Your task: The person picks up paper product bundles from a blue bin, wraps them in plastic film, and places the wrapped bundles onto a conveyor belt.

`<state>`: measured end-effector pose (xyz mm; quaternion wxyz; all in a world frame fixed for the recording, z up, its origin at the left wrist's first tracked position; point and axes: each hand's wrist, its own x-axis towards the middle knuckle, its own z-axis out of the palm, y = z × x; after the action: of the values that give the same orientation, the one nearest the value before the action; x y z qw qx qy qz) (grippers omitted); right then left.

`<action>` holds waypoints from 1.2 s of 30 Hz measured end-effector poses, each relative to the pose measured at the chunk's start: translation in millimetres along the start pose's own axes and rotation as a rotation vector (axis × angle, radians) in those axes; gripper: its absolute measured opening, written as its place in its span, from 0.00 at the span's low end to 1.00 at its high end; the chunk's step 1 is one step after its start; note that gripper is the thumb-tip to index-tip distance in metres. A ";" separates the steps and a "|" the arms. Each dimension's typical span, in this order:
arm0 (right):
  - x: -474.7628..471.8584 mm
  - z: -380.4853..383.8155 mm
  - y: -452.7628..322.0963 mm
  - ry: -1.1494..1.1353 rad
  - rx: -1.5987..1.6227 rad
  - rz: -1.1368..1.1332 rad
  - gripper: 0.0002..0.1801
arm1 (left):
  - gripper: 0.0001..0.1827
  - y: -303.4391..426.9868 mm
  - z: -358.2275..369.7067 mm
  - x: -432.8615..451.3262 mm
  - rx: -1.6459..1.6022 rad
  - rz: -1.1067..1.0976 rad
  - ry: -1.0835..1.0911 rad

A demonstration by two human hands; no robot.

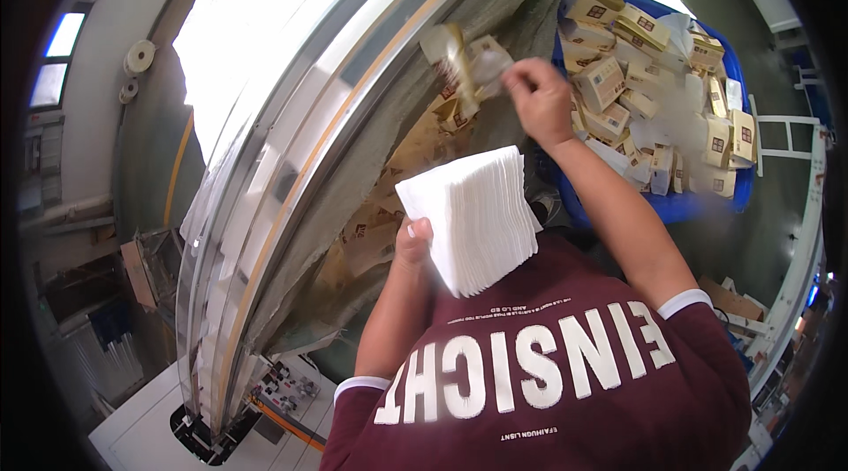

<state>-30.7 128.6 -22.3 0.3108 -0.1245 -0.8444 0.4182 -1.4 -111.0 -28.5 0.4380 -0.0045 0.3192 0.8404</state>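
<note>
My left hand (412,242) grips a thick stack of folded white paper tissues (483,219) from its left side, the thumb on the near face. The stack is tilted in front of my chest, its layered edges showing. Up and to the right, my right hand (540,100) has its fingers bunched at the edge of a cream and gold plastic wrapper (450,60), blurred by motion. The wrapper hangs over a large green-grey woven sack (517,14). Inside the sack lie more printed wrappers (371,239), partly hidden behind the stack and my left arm.
A blue plastic bin (735,74) at the right is heaped with packaged tissue packs (599,83). Along the left runs a long machine rail (298,160) with clear guards, curved by the lens. Behind it hangs white sheeting (232,40). A white frame (788,133) stands beyond the bin.
</note>
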 end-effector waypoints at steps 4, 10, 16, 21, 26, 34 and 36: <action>-51.6 39.6 20.9 -1.116 -0.432 -0.051 0.11 | 0.44 29.5 5.3 -14.9 0.124 0.166 0.053; -20.1 -1.9 -32.1 -0.745 0.184 0.110 0.08 | 0.45 100.8 25.3 -26.8 0.672 0.594 -0.056; 4.7 -139.3 -148.7 -0.075 0.642 -0.785 0.18 | 0.39 249.2 76.9 9.4 0.814 0.961 0.516; 0.0 -189.2 -196.8 0.216 0.796 -1.223 0.09 | 0.31 216.9 116.0 65.6 1.194 1.233 0.436; -5.6 -214.4 -192.8 0.025 0.773 -0.956 0.10 | 0.18 54.8 72.7 89.2 1.793 0.566 -0.295; -39.4 -269.5 -119.0 0.075 0.633 -0.847 0.11 | 0.24 -95.4 -211.3 10.7 1.556 -1.002 0.415; -58.7 -273.3 -51.5 0.070 0.506 -0.331 0.14 | 0.23 -115.5 -214.1 -49.6 1.378 -1.091 0.581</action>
<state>189.4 241.0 118.3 0.4246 0.0817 -0.7110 0.5545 56.3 -215.4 -246.3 0.5816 -0.1034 0.7995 0.1085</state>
